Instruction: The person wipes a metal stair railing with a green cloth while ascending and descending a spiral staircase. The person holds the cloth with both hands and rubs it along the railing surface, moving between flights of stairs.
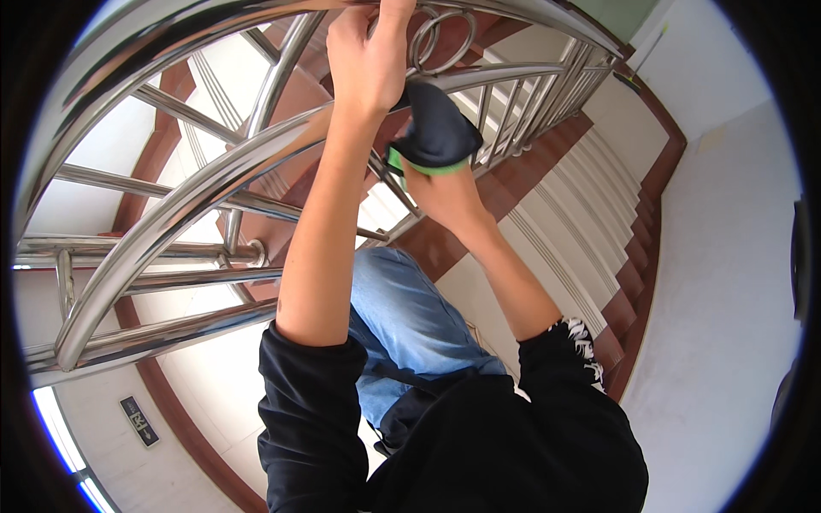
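Note:
My left hand (363,64) is up at the top of the picture, closed on the shiny metal stair railing (184,214). Its fingertips are partly cut off by the upper edge. Just below and to the right, my right hand (443,198) holds a dark cloth (438,128) with a bright green edge. The cloth covers most of the fingers and lies against or close to the railing's lower curved bar; whether it touches cannot be made out. Metal rings (443,41) sit in the railing beside my left hand.
Pale stairs (564,214) with brown-red edging run along the right, beside a white wall (718,248). My jeans-clad leg (410,299) is on the steps below my arms. A dark exit sign (138,421) is on the wall at lower left.

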Available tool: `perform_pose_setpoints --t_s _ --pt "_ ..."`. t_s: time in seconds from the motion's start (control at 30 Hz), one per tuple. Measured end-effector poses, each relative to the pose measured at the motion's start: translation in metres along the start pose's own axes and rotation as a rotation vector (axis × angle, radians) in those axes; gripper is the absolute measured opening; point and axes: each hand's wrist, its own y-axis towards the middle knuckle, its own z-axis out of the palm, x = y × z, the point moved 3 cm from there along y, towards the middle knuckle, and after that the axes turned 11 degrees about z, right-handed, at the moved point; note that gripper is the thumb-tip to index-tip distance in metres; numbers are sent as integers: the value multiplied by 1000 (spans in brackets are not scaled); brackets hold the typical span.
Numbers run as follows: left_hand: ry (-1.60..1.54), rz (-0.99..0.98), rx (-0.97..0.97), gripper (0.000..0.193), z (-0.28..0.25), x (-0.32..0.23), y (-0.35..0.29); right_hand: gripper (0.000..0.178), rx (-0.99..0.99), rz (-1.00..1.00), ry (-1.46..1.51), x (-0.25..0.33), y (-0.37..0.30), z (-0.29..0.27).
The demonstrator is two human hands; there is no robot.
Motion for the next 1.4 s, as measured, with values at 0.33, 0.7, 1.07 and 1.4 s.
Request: perform_pose_setpoints --t_s 0.33,0.7,1.07,1.4 --pt "39 -37 23 60 -5 12 -3 57 545 420 1834 -79 29 56" --pt "-34 -84 18 55 1 -4 -3 63 199 205 1811 -99 72 97" --pt "42 -1 26 62 16 -16 1 57 3 362 1713 -161 80 86" --pt "64 10 15 63 7 -14 -1 56 338 343 2003 -71 57 64"
